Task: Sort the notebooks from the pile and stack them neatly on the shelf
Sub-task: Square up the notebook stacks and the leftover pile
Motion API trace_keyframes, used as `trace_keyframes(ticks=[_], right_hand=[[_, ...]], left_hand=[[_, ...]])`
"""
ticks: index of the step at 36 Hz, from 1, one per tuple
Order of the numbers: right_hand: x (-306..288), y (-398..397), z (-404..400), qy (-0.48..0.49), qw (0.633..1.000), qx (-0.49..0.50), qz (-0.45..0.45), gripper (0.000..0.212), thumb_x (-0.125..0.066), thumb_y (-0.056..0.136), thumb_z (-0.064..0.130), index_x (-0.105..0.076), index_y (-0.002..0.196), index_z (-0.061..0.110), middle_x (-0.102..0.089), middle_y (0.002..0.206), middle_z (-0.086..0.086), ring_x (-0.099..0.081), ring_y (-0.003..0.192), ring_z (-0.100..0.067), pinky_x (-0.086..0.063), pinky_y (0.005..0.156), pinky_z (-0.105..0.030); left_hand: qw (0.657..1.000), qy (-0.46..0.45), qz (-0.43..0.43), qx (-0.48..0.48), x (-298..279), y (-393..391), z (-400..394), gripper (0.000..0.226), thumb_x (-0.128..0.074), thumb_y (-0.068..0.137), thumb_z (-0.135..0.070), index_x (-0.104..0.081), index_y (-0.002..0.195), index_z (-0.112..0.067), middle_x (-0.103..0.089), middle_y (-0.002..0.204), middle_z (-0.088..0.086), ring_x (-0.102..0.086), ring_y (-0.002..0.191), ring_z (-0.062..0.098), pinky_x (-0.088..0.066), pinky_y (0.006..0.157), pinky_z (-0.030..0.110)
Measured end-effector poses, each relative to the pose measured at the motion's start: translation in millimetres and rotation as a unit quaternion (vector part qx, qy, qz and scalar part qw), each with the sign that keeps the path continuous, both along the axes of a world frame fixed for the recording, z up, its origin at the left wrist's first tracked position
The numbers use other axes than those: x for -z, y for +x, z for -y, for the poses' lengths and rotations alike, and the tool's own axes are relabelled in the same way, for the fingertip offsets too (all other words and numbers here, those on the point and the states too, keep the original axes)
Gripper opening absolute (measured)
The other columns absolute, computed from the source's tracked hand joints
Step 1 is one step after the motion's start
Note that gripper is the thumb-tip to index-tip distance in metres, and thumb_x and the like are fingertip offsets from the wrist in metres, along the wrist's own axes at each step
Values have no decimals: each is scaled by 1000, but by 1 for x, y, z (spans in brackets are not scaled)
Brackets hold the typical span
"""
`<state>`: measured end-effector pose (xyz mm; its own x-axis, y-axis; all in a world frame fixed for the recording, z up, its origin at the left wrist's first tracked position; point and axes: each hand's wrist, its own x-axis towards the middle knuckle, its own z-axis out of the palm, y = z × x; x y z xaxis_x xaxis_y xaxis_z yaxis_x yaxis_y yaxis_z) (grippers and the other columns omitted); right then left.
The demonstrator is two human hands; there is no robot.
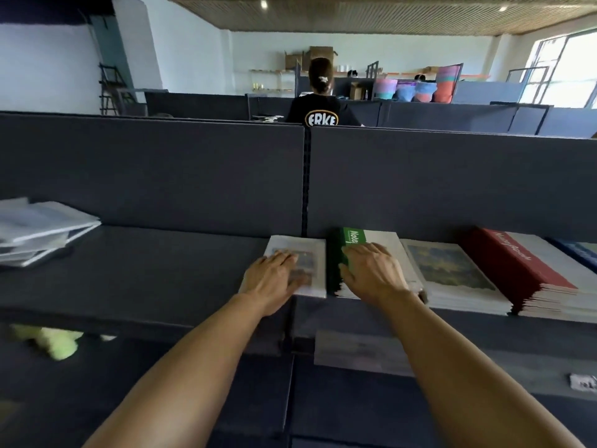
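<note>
Head view: both arms reach forward to the shelf (161, 270).
Left hand (271, 281): flat, fingers straight, resting on the grey notebook (311, 253).
Right hand (371, 273): fingers spread, pressing on the green stack (350, 237).
Grip: neither hand pinches anything.
Row: grey notebook, green stack, picture stack (452, 270) and red stack (517, 263) lie side by side.
Pile (35, 231): loose on the shelf, far left, well apart.

Window daylight, motion blur, fisheye edges
</note>
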<state>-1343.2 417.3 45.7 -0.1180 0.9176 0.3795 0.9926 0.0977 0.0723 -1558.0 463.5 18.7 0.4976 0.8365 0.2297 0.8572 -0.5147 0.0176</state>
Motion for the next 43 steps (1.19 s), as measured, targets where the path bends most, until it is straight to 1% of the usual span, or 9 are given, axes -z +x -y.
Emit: trace_keyframes(ticks=[2,5,13,18,24,30,35,38,43], right_hand=[[-1,-27,-8,-2,1000,-22,4,42,-38,95,40,-56,127,18,-58,131,-1,-50,121,-21,-27,105,-31],[0,-72,-19,-7,997,-69,39,42,-36,95,38,-56,125,18,-59,129,-1,-51,119,-20,-26,105,-30],[-6,-200,-43,-16,985,-165,51,39,-32,100,31,-55,128,16,-57,130,-3,-49,121,-21,-28,106,-32],[-11,-282,-54,0,979,-197,44,33,-34,96,18,-57,120,17,-60,119,-1,-52,113,-20,-29,105,-28],[-9,-367,-60,-7,971,-230,56,27,-37,94,14,-56,113,16,-60,113,0,-52,109,-20,-31,102,-28],[-3,-427,-74,-20,967,-245,66,23,-41,93,16,-57,108,16,-61,110,-1,-54,106,-21,-34,99,-30],[-2,-463,-97,-20,966,-246,83,22,-37,94,18,-56,107,15,-61,110,-2,-54,104,-22,-35,93,-29],[-7,-482,-117,-21,967,-241,82,25,-36,98,20,-55,113,15,-60,115,-4,-53,108,-23,-36,94,-31],[-17,-518,-145,-51,967,-242,66,36,-31,102,33,-51,125,13,-55,126,-7,-50,116,-25,-39,91,-36]], left_hand=[[1000,10,-6,-28,0,-30,6,62,-28,99,-54,-33,147,-15,-34,154,2,-28,142,17,-27,111,33],[997,18,-6,-78,-2,-76,12,67,-25,98,-58,-32,148,-14,-32,155,2,-24,144,17,-26,113,34],[984,44,-13,-171,-9,-198,26,62,-28,100,-54,-32,148,-15,-34,154,0,-24,144,15,-23,114,32],[977,41,-24,-209,-15,-274,33,61,-30,99,-53,-30,148,-16,-31,155,-1,-22,145,15,-21,114,33],[964,35,-28,-263,-15,-358,34,60,-29,101,-49,-25,151,-16,-28,156,-1,-18,146,15,-18,115,33],[954,35,-40,-296,-8,-415,27,58,-32,101,-45,-22,151,-18,-26,157,-2,-18,146,15,-17,116,33],[946,46,-34,-318,-7,-444,12,56,-39,101,-36,-23,151,-18,-26,157,-2,-19,145,15,-17,117,34],[942,65,-29,-328,-11,-457,-1,56,-42,100,-32,-23,151,-19,-25,157,-2,-18,146,15,-16,118,33],[933,85,-20,-349,-19,-480,-20,55,-45,99,-25,-25,150,-22,-28,156,-2,-23,144,17,-20,117,33]])
